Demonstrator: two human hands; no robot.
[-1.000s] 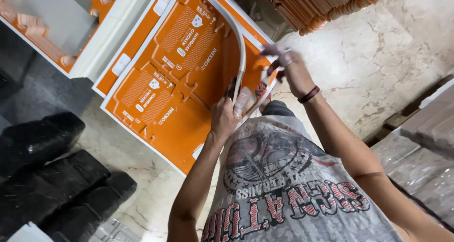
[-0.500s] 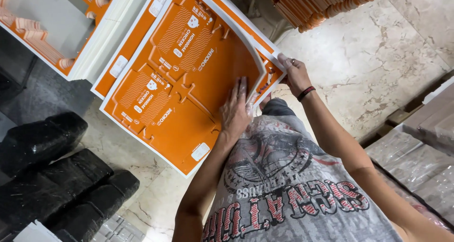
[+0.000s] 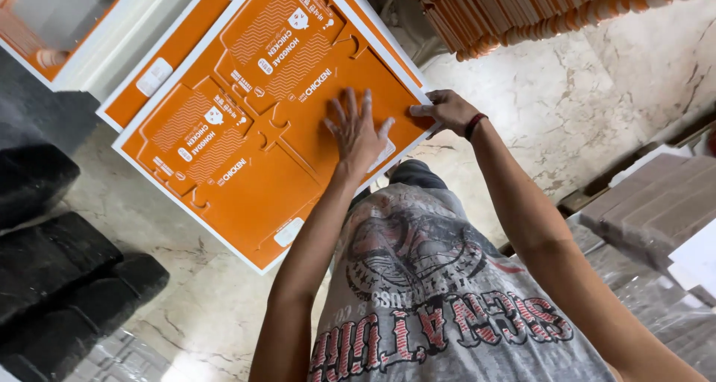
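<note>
Pressing flat, the left hand (image 3: 356, 132) spreads wide on the orange printed carton sheet (image 3: 253, 128) atop the floor stack; the right hand (image 3: 445, 111) pinches its white-bordered corner, small white label patches nearby.

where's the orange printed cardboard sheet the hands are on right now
In the head view, the orange printed cardboard sheet lies flat left of centre atop a stack, the left hand spread on it and the right hand at its right edge.

The orange stack (image 3: 567, 9) and white tray (image 3: 67, 31) run past the top edge.
</note>
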